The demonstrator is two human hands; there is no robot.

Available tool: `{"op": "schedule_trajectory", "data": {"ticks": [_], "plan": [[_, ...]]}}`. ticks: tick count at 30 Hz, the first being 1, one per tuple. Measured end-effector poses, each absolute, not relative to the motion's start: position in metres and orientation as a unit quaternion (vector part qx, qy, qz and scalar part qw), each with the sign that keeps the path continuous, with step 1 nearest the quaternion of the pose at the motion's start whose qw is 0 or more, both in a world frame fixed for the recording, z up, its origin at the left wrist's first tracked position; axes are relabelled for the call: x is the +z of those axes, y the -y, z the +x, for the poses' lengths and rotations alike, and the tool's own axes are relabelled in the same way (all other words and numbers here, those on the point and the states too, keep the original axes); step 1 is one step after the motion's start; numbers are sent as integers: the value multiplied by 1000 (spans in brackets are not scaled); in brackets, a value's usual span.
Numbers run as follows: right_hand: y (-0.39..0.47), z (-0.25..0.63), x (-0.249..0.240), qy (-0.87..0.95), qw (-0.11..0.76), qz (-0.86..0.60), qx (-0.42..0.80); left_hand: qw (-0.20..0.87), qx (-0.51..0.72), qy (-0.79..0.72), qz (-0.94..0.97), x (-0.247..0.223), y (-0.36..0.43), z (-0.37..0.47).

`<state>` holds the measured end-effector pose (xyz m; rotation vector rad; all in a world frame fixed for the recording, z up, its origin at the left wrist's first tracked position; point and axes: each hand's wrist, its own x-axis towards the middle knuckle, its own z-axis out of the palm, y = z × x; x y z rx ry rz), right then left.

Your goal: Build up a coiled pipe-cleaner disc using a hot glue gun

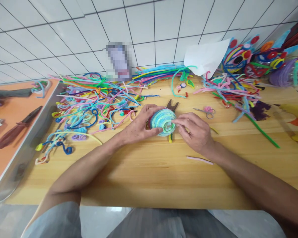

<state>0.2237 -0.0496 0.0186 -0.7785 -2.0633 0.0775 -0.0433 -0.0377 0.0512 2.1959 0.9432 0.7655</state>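
Observation:
My left hand (149, 122) is wrapped round the side of a round thing coiled in blue and green pipe cleaner (161, 116), with a green ring at its centre. The thumb presses on its near face. From the other side, my right hand (197, 134) has its fingers bent and brought together at the edge of that ring. Whatever sits between those fingertips is too small to make out. Behind the coiled thing, the dark jaws of pliers (173, 105) show on the table. A short pink pipe cleaner (200, 160) lies just below my right hand.
Tangled pipe cleaners (84, 109) cover the table's left side; another pile (235, 89) lies at the right. Small scissors (208, 112) and a yellow glue gun (295, 120) are to the right. Decorated figures (238, 59) and a white sheet (206, 56) stand by the tiled wall.

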Motion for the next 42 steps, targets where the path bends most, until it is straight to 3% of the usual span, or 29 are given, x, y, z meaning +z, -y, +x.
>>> {"op": "schedule_trajectory", "data": {"ticks": [13, 25, 42], "plan": [[57, 223, 21, 858, 428, -283, 15, 391, 295, -401, 774, 65, 46, -36], [59, 220, 27, 860, 426, -281, 7, 316, 314, -430, 785, 57, 47, -32], [61, 216, 35, 867, 428, -256, -4, 299, 328, -411, 796, 49, 48, -32]]}}
